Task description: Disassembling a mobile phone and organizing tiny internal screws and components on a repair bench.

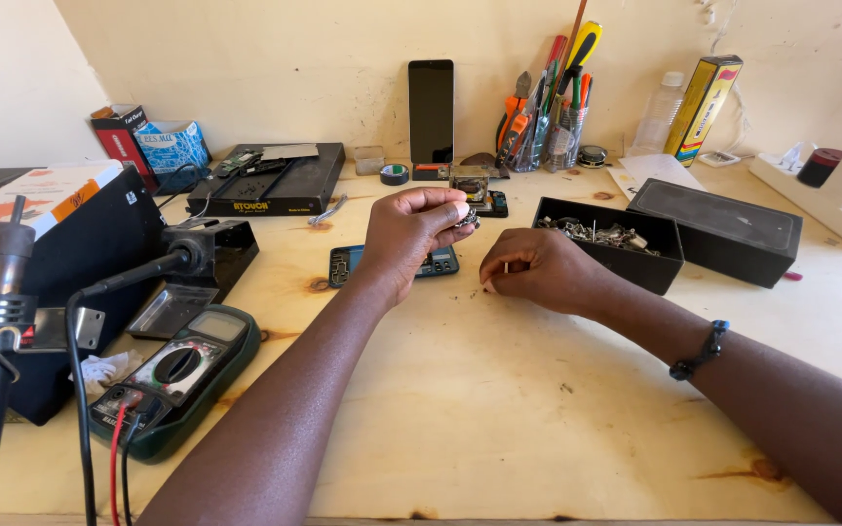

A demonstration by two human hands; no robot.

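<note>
Between the hands, just above the bench: left hand (411,229) raised, fingertips pinched on small metal part (467,217); right hand (538,273) loosely curled on wooden bench (538,419), grip contents indiscernible; black parts box (635,255) just beyond right hand.

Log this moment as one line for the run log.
left hand: raised, pinching small metal part | right hand: resting on wooden table, fingers curled | near: black box of parts, multimeter
</note>
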